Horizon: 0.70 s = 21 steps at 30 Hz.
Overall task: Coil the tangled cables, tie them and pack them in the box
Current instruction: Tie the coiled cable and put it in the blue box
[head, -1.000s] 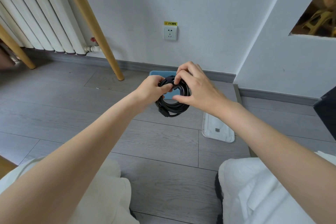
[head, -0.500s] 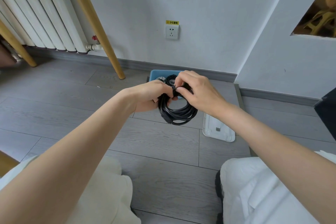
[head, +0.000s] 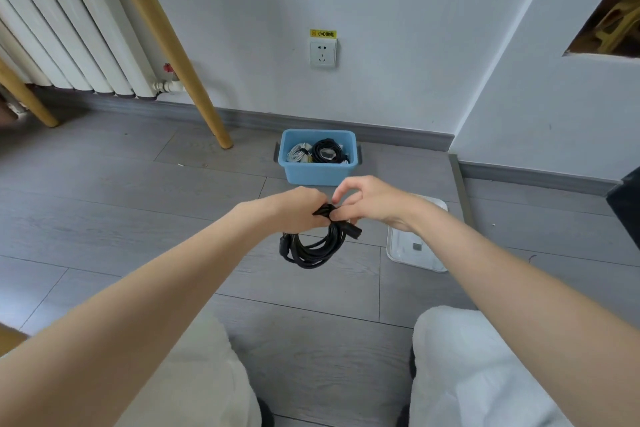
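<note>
tying off a black coil above the floor

grey plank floor [head: 104, 218] meets a white wall; a blue box [head: 318, 175] sits at the floor's far edge by the skirting, already holding a white coil and a black coil. its clear lid [head: 415, 253] lies on the floor to the right. the black cable coil [head: 313, 248] hangs in the air between box and knees. the left hand [head: 301, 210] clenches the bundle's top; the right hand [head: 367, 201] pinches the tie there. the coil looks light, limp and springy, likely to loosen if let go, so holding it at the bound top seems best. open floor lies all round; a wooden leg [head: 194, 90] stands well left.
</note>
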Motion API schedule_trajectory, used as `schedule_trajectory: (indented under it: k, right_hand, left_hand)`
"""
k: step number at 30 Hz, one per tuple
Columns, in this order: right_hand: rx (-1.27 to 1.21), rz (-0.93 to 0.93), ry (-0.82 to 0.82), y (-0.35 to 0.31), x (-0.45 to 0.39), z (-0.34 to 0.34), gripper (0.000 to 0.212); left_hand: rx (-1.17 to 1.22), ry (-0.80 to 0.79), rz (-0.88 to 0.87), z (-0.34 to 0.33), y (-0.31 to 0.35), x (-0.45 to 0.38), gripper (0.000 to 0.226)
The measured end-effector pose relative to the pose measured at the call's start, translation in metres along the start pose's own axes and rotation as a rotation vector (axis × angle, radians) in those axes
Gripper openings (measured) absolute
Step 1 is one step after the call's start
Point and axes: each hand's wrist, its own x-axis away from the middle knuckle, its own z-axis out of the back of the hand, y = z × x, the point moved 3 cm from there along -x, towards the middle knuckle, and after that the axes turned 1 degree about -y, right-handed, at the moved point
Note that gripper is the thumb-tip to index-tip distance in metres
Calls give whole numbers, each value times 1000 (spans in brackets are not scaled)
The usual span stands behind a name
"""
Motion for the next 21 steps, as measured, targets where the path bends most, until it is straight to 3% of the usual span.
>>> schedule_trajectory:
  k: [10,17,21]
  right_hand:
    - [-107,-57,216,60,-172,47,17]
    - [-543,-47,273,95,-280,79,18]
    - [-697,-92,397,96,-337,95,19]
  left_hand:
    - [-109,-10,13,10,-92,-170,31]
    - [61,372,105,26,-167,-268,27]
    - [122,657,292,27,-191,-289,37]
